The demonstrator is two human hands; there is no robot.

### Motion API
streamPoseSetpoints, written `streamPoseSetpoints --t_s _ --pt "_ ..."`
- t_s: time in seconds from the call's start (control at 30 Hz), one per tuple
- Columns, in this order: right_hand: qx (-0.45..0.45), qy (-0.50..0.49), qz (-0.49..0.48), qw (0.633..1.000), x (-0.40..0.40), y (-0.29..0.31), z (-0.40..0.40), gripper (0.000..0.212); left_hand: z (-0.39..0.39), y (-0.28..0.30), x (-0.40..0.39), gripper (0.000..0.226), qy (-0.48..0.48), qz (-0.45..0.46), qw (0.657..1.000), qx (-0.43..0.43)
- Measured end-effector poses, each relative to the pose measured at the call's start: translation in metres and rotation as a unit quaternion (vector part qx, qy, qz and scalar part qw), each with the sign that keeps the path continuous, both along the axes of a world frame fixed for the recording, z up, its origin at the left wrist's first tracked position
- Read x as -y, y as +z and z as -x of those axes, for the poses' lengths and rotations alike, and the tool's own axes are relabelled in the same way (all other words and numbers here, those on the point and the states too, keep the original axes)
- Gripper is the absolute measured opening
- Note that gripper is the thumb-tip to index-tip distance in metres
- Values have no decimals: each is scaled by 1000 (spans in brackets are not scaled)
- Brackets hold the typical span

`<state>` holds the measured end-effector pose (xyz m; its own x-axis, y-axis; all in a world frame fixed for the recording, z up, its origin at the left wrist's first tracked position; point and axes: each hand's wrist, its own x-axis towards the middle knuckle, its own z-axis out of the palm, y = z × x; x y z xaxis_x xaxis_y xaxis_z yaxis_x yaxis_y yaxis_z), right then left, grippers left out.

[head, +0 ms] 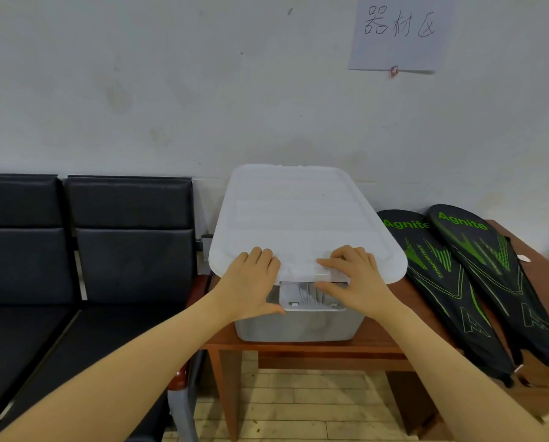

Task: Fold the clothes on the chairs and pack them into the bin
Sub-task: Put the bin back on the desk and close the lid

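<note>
A translucent white bin [298,328] stands on a low wooden table with its white lid [298,212] lying on top. My left hand [250,282] holds the lid's near edge, fingers curled on top and thumb stretched below against the bin's front. My right hand [359,279] grips the same edge just right of the front latch [308,296], index finger along the rim and thumb under it. What lies inside the bin shows only as a dim blur through the wall. The black padded chairs [129,250] on the left carry no clothes in view.
The wooden table [314,349] stands against a white wall. Two black and green racket covers [442,282] [502,266] lie on it right of the bin. A paper sign [400,33] hangs on the wall. Pale tiled floor [282,406] shows below.
</note>
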<state>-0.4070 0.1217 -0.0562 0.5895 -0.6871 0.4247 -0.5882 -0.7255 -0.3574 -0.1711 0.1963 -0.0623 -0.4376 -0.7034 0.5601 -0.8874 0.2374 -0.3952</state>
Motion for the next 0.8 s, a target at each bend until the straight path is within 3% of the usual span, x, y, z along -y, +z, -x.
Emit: streamPoseSetpoints --t_s 0.2,0.53,0.67,0.8 --pt "-19 -10 -9 1000 -3 2 0 77 -1 0 4 55 -26 43 996 -79" --pt "12 -13 -4 1000 3 4 -2 76 1 1 8 64 -11 39 992 -120" --pt "25 -20 -16 999 5 3 -2 65 0 3 11 61 -12 37 991 -126" --pt "-29 1 -15 999 11 8 -3 71 2 6 13 57 -8 24 990 -136"
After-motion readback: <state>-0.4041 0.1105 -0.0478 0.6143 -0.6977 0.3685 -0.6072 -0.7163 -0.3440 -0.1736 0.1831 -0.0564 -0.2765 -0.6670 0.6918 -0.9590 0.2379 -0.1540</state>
